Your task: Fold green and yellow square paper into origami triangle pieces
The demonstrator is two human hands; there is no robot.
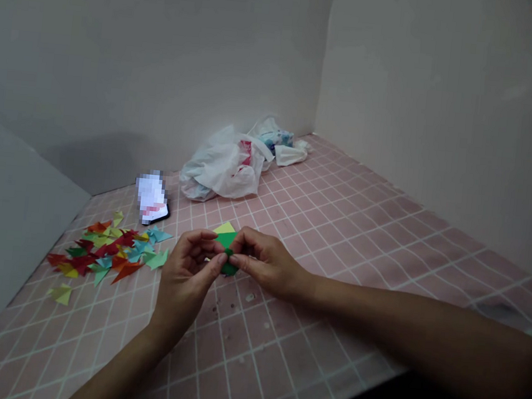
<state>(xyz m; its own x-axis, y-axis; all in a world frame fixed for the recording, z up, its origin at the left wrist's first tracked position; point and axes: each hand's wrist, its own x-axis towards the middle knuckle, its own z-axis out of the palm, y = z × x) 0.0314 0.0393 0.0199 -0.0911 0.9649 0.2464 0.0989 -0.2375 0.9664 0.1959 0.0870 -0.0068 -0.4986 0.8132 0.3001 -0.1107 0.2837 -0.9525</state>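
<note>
A piece of green origami paper (227, 239) is held between my two hands, above the pink checked tablecloth. My left hand (193, 261) pinches its left side with thumb and fingers. On the other side my right hand (257, 260) grips the paper with thumb and forefinger close together. Just behind the green paper a yellow paper square (224, 227) shows its top corner; whether it is held or lies on the cloth I cannot tell. Fingertips hide part of the green paper's folds.
To the left lies a pile of colourful folded papers (105, 250), with one yellow piece (61, 294) nearer me. Behind it a lit phone (152, 198) leans back. White plastic bags (229, 164) sit by the wall. The tablecloth (338, 231) meets walls at the back and right.
</note>
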